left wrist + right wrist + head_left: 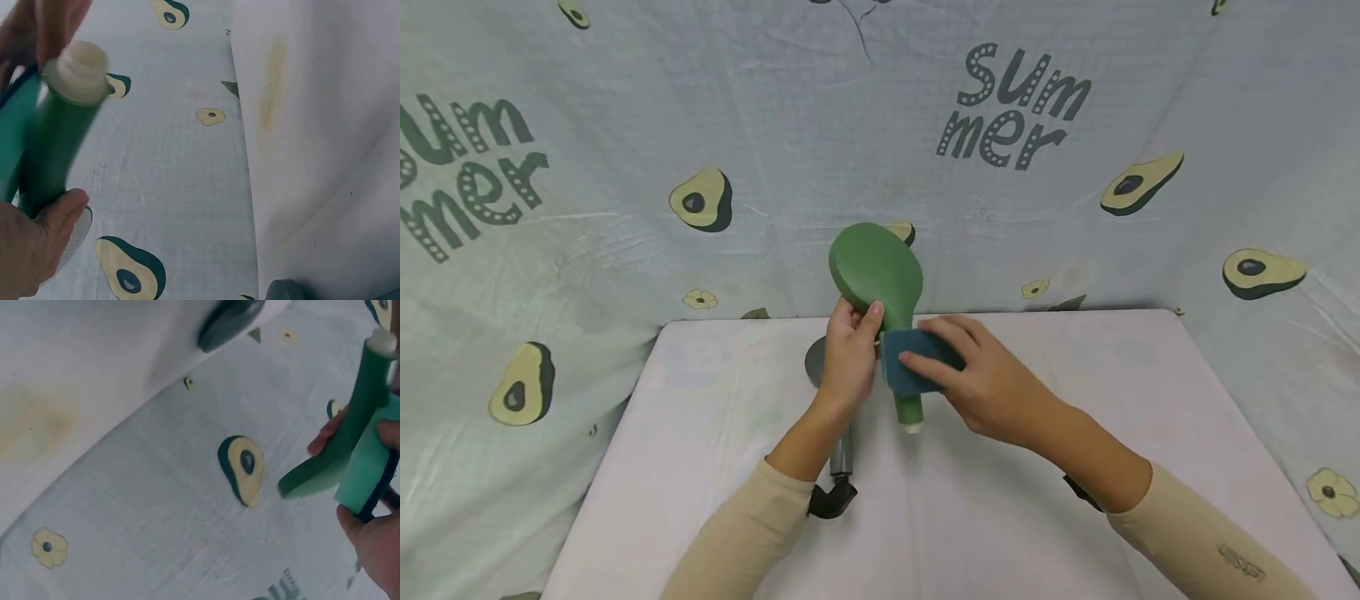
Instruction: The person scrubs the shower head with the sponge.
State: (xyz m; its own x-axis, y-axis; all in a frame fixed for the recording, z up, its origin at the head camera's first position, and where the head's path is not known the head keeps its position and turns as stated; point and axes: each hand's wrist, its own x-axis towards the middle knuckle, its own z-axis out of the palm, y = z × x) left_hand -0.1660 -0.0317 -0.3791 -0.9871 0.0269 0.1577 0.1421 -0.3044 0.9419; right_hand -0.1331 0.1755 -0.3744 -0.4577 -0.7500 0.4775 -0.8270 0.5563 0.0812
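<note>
A green handheld shower head (pixel 876 267) is held up above the table, its round head at the top and the handle slanting down. My left hand (pixel 850 354) grips it where the neck meets the head, thumb on the near side. At the handle's lower end is a white threaded tip (pixel 84 65). Between the fingers and thumb of my right hand (pixel 985 383) is a sponge (pixel 913 360), teal with a dark blue face, pressed against the handle. It covers the middle of the handle in the head view.
Behind my left forearm, a grey round-headed tool (pixel 842 450) with a black curved end (pixel 832 500) lies on the white table (pixel 1000 533). A dark object (pixel 1082 493) is partly hidden under my right forearm. An avocado-printed cloth (pixel 820 167) hangs behind the table.
</note>
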